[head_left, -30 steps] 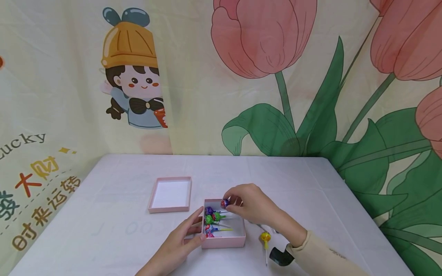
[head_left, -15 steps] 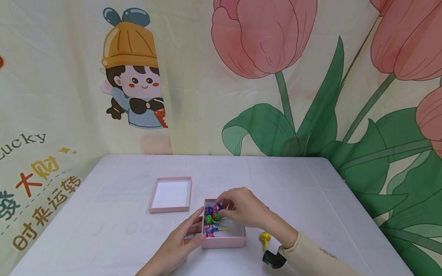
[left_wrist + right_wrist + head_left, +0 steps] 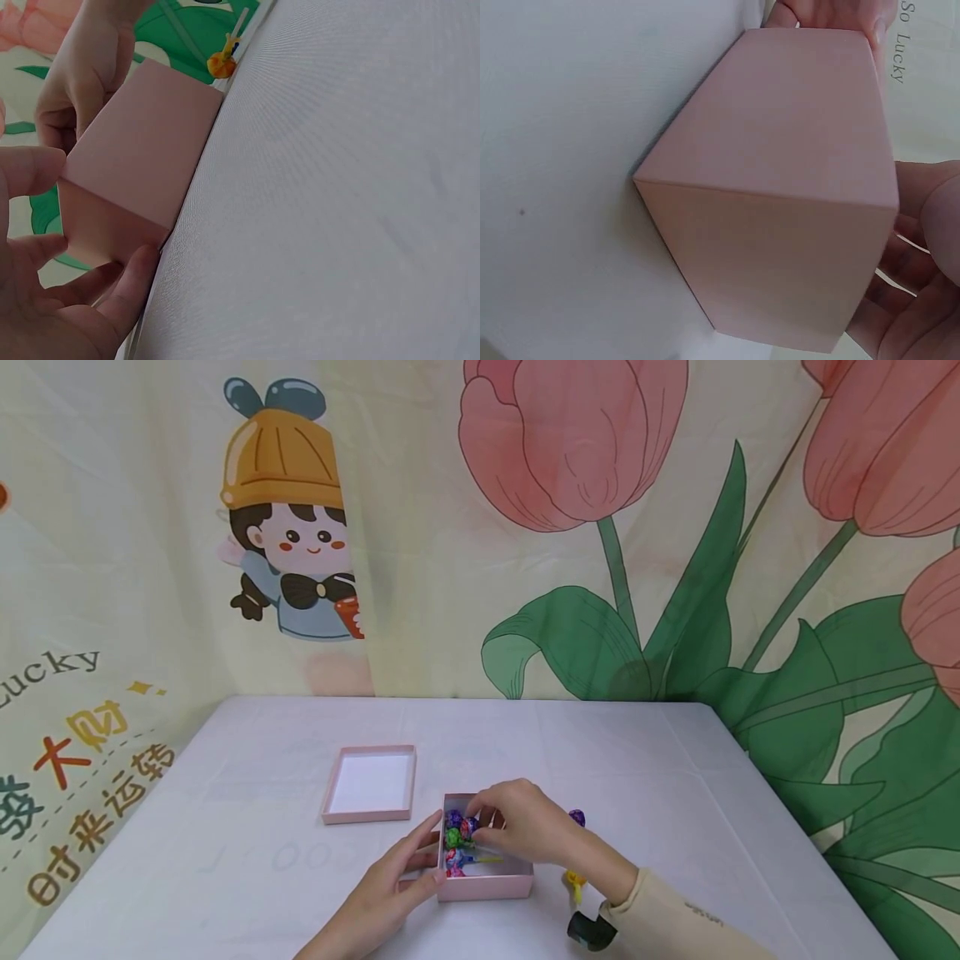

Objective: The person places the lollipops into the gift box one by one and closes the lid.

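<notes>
My left hand [image 3: 393, 872] rests against the left side of a pink open-topped box [image 3: 487, 888]. In the left wrist view its fingers [image 3: 135, 289] lie along the box's end wall, with the thumb at the upper corner. Over the box, my right hand [image 3: 521, 818] pinches a lollipop [image 3: 469, 827] with a red and blue wrapper; its stick is hidden by the hand. Inside, along the left wall, lie more lollipops: a purple one [image 3: 453, 818], a green one [image 3: 453, 837] and a blue-red one [image 3: 454, 857]. The right wrist view shows mainly the box's outer walls.
A pink lid [image 3: 371, 783] lies inside-up on the white table, behind and left of the box. Right of the box, partly behind the right forearm, are a yellow lollipop [image 3: 574, 880] and a purple one [image 3: 577, 817]. A black device [image 3: 592, 932] sits below the right wrist.
My right hand has brought the lollipop from above the box's back right down and left, next to the other lollipops. The left hand and the box have stayed put.
</notes>
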{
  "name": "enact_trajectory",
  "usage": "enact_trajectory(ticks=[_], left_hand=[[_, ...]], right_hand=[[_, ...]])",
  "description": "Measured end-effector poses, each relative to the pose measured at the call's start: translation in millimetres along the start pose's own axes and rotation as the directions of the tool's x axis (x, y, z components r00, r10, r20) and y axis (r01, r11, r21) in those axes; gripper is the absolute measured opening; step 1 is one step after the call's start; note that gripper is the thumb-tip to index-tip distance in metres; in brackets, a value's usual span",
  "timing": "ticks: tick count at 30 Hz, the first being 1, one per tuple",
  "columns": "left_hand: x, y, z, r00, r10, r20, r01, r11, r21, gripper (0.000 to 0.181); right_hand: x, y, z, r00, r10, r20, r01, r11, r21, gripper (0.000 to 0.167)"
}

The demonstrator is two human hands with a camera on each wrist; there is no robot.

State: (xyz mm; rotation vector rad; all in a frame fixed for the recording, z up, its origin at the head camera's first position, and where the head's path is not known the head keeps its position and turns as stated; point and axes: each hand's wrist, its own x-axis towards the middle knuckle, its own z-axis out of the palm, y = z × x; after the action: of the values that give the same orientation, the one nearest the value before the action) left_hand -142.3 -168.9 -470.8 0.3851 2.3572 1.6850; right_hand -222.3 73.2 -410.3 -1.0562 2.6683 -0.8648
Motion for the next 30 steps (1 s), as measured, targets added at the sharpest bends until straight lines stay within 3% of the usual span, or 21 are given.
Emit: enact_trajectory(ticks=[30], left_hand=[[0.6,-0.4,-0.1,1.0,-0.003,0.006,0.003,1.0,0.005,0.072]], right_hand=[[3.6,3.3,21.7,0.999,-0.036,-0.003,0.035,0.979,-0.203,0.017]])
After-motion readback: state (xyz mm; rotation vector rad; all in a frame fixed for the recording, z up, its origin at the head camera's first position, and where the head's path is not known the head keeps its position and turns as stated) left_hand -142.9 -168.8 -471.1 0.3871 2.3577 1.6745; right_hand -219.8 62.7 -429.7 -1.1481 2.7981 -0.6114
